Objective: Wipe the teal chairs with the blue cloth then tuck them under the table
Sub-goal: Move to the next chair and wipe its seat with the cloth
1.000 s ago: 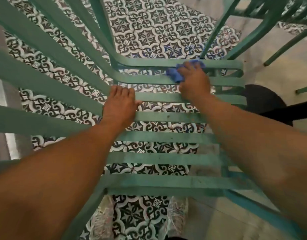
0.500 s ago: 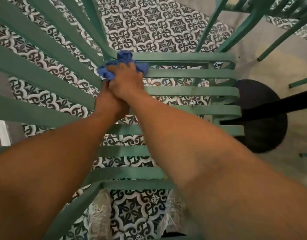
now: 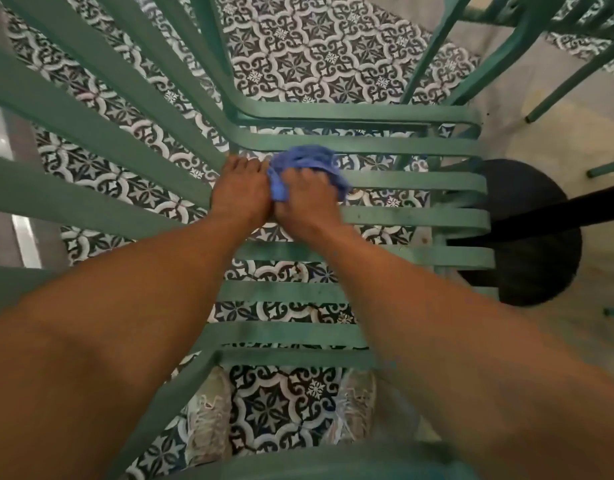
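Observation:
I look down on the slatted seat of a teal chair point(image 3: 412, 218), its back slats fanning out to the left. My right hand point(image 3: 307, 202) grips the bunched blue cloth point(image 3: 307, 162) and presses it on a seat slat near the middle of the seat. My left hand point(image 3: 241, 192) lies right beside it on the left, touching it, with fingers resting flat on the slats. A second teal chair point(image 3: 506, 46) shows its legs at the top right.
A black round table base point(image 3: 530, 244) with a dark post point(image 3: 575, 209) stands on the floor just right of the seat. Patterned tiles point(image 3: 316, 60) show through the slats. My shoes point(image 3: 208, 417) stand under the near edge of the seat.
My right hand swept the cloth from the right of the far slats to the left, then back toward the middle, one slat nearer. My left hand moved forward and now lies against it.

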Demonstrator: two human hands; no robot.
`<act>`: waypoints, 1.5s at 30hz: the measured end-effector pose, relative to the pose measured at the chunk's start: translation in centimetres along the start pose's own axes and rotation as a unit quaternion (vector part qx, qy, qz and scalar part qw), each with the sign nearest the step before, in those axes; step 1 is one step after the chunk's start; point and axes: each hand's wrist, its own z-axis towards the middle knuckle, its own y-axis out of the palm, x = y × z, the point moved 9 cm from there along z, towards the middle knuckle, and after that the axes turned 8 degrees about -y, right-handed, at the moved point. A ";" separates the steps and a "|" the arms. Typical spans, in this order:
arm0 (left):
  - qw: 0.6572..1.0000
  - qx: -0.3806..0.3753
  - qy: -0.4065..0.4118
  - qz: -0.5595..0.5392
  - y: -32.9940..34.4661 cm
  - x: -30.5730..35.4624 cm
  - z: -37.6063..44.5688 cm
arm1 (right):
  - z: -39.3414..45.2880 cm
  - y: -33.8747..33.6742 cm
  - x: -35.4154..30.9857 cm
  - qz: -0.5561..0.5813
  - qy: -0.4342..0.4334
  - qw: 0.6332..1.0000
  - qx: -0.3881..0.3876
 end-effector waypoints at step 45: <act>0.999 0.016 -0.015 -0.041 -1.6 -0.6 0.2 | -15.8 4.3 2.4 -0.072 -0.219 0.926 -0.300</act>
